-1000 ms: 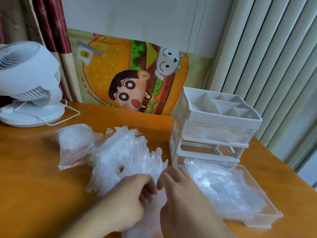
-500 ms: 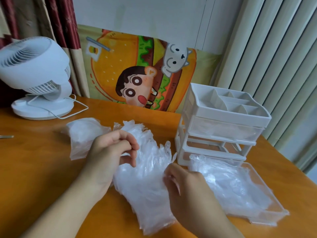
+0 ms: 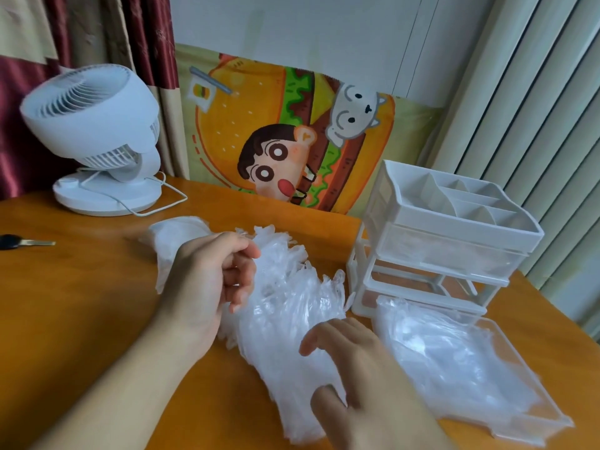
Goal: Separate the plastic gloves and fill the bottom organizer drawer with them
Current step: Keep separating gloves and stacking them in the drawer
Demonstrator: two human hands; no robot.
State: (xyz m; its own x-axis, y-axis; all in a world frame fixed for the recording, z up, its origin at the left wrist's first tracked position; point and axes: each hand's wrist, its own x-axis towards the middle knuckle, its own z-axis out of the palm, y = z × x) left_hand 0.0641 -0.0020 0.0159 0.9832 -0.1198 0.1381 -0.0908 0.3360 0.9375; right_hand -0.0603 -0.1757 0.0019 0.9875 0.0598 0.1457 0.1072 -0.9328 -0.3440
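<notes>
**Hands over the glove pile, drawer out on the bench**

The right hand [image 3: 367, 381] is cut off by the lower edge, and its palm side is hidden; its fingers lie fairly straight and spread on the near end of the pile of plastic gloves [image 3: 292, 323], pressing rather than gripping. The left hand [image 3: 211, 280] hovers at the pile's left edge with fingers curled inward. Whether it pinches a film of glove cannot be told, since the clear plastic vanishes against the skin. Single gloves in the pile cannot be told apart. A clear bag [image 3: 172, 238] behind the left hand is half hidden by it.

The bottom drawer [image 3: 506, 345] sits pulled out on the bench [image 3: 81, 319], just in front of the white organizer [image 3: 444, 245], already holding a heap of gloves that spills past its near rim. The drawer's front corner blurs into the plastic.

A white fan [image 3: 97, 138] stands at the back left; a key [image 3: 22, 243] lies at the left edge, partly cut off.

Against half a second ago, the right hand has gone from a curled grip at the pile's right edge to lying flat on top, and the left hand has shifted a little rightward. The pile and drawer lie where they were
</notes>
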